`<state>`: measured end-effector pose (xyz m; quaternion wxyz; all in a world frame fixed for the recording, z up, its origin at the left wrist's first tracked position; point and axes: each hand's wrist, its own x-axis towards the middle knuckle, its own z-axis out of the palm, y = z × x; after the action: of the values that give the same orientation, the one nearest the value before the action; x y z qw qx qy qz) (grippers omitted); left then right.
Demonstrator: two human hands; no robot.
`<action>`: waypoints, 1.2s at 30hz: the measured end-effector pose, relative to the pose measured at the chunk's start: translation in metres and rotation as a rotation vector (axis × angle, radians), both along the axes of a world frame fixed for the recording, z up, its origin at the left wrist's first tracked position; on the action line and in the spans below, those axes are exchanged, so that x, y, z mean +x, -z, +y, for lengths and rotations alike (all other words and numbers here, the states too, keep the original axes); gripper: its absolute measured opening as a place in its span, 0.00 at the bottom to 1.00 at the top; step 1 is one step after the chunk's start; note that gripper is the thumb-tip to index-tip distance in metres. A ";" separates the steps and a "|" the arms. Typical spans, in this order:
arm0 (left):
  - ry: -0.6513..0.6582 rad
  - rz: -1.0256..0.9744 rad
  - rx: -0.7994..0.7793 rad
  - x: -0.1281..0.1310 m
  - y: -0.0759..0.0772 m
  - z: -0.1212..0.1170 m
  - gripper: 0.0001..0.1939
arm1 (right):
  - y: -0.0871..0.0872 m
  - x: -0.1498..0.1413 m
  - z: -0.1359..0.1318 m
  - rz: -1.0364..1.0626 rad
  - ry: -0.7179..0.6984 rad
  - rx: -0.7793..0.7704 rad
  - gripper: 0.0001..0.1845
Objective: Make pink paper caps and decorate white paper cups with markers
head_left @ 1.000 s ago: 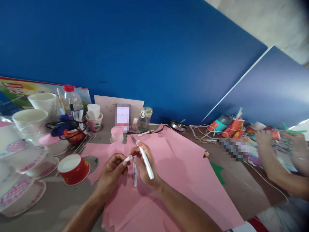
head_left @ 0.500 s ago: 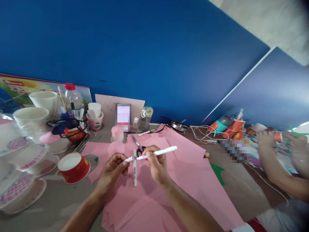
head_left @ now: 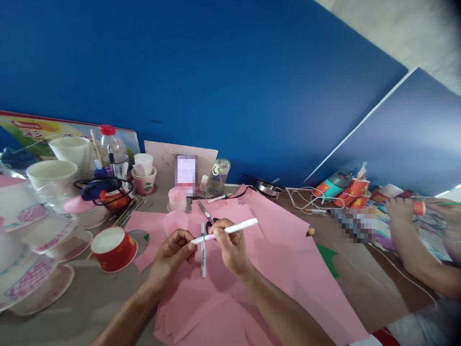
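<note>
My right hand (head_left: 229, 244) pinches a white marker (head_left: 234, 228) that points up to the right. My left hand (head_left: 173, 250) pinches the marker's white cap (head_left: 195, 240) at its near end, pressed against the pen's tip. Both hands hover over overlapping pink paper sheets (head_left: 273, 259). A second white marker (head_left: 203, 250) lies upright on the paper between my hands. Black-handled scissors (head_left: 206, 214) rest just behind them.
A red paper cup (head_left: 112, 248) stands left of my hands, with white bowls and patterned plates (head_left: 34, 269) further left. Cups, a bottle (head_left: 110, 144) and a jar (head_left: 217, 177) line the blue wall. Another person's hands (head_left: 399, 211) work at the right among red cups and cables.
My right hand swung the marker from pointing down to pointing up-right, then brought its tip end to the cap held in my left hand.
</note>
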<state>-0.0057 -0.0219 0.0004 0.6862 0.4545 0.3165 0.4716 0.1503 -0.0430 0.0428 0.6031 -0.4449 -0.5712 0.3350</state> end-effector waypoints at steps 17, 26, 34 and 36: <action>-0.017 0.181 0.053 0.002 -0.007 -0.005 0.14 | 0.018 -0.009 0.005 0.057 -0.035 -0.072 0.19; -0.093 0.172 0.031 0.010 -0.012 -0.015 0.15 | 0.037 -0.017 0.002 0.155 0.021 -0.043 0.19; -0.072 0.194 0.068 0.006 -0.007 -0.019 0.16 | 0.042 -0.024 -0.004 0.164 0.064 0.010 0.19; -0.042 0.204 0.086 0.004 -0.006 -0.019 0.16 | 0.043 -0.025 -0.005 0.183 0.054 0.004 0.20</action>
<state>-0.0014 -0.0404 0.0067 0.6202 0.5224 0.3737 0.4504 0.1255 -0.0479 -0.0003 0.6625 -0.4262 -0.5021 0.3568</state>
